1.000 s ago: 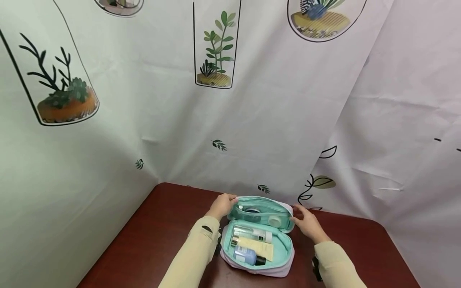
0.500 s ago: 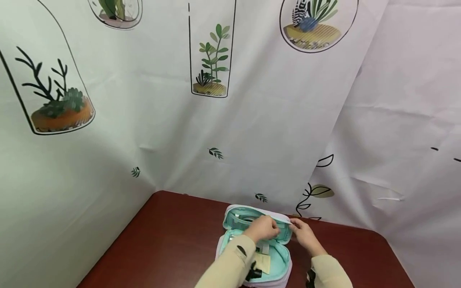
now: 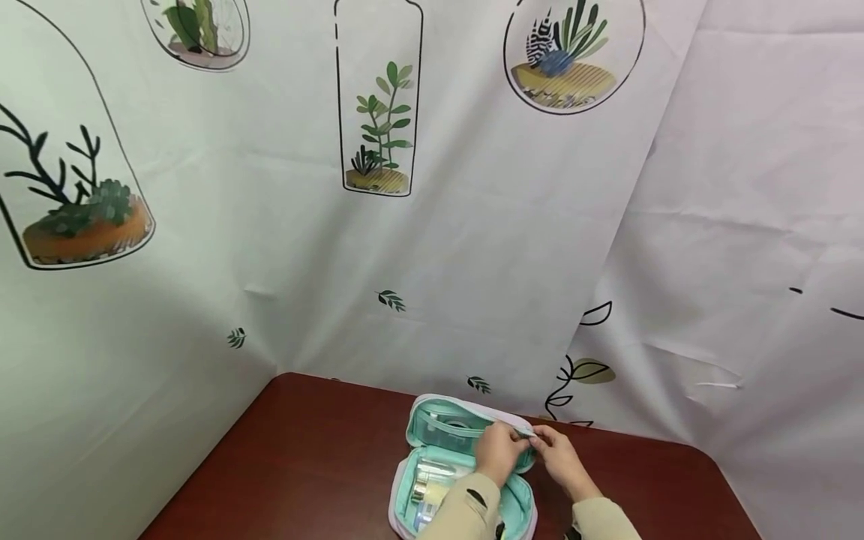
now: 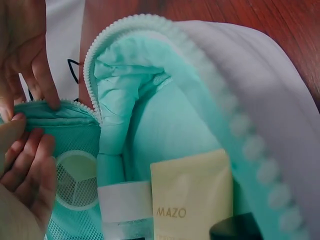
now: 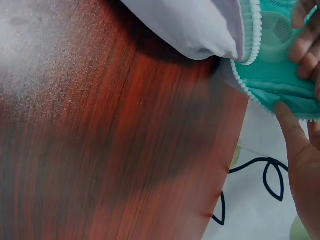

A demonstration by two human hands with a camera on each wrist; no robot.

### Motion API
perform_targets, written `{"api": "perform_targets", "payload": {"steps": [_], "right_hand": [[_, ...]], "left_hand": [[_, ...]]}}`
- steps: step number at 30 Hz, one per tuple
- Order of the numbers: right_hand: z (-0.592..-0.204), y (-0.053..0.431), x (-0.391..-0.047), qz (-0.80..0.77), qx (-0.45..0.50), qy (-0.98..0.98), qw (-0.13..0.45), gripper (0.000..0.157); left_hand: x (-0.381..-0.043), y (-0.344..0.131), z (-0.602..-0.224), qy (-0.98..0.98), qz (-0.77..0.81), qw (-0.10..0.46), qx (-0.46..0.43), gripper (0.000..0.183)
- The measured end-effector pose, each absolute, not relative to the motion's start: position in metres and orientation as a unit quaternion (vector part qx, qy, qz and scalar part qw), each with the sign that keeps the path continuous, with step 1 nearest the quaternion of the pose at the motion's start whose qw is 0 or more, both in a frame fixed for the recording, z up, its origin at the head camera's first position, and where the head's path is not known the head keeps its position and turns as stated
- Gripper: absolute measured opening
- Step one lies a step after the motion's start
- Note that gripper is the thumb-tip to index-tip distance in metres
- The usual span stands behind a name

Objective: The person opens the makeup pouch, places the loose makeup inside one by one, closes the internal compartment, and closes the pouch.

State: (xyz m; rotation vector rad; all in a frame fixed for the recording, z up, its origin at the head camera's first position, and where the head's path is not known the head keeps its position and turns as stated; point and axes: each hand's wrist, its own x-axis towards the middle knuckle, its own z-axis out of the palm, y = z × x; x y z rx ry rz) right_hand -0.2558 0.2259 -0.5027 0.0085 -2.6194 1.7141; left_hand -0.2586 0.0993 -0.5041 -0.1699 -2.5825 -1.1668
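A lilac cosmetic bag point(image 3: 396, 495) with mint lining lies unzipped on the table, its lid point(image 3: 496, 412) raised at the back. My left hand point(image 3: 498, 454) reaches across the bag and pinches the top edge of the lid's mesh pocket point(image 4: 75, 222), near its right end. What exactly lies between those fingertips is partly hidden. My right hand point(image 3: 559, 459) grips the lid's right rim, fingertips close to the left ones. Behind the mesh sits a round white item point(image 4: 77, 180). In the base lie a yellow MAZO tube point(image 4: 192, 192) and a clear, white-capped bottle point(image 4: 125, 202).
The dark red wooden table point(image 3: 324, 450) ends just behind the bag at a pale fabric wall point(image 3: 472, 262) printed with plants. Part of a blue bottle point(image 3: 424, 516) shows in the base, beside my left sleeve point(image 3: 466, 510).
My left hand has left the lid's left corner and crossed to the mesh pocket's right side, beside my right hand. My right hand stays at the lid's right edge. The head view has tilted upward.
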Motion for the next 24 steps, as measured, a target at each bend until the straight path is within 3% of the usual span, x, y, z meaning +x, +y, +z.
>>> {"api": "perform_targets", "payload": {"steps": [6,14,24], "right_hand": [[-0.504,0.225,-0.253,0.458,0.017,-0.888,0.039,0.02],[-0.506,0.222,-0.252,0.428,0.027,-0.901,0.068,0.018],[-0.504,0.217,-0.251,0.416,0.005,-0.907,0.063,0.019]], "left_hand": [[-0.256,0.092,-0.497,-0.901,-0.402,0.113,-0.113,0.023],[-0.26,0.087,-0.492,-0.914,-0.358,0.111,-0.156,0.023],[-0.259,0.069,-0.488,-0.929,-0.319,0.083,-0.167,0.03]]}}
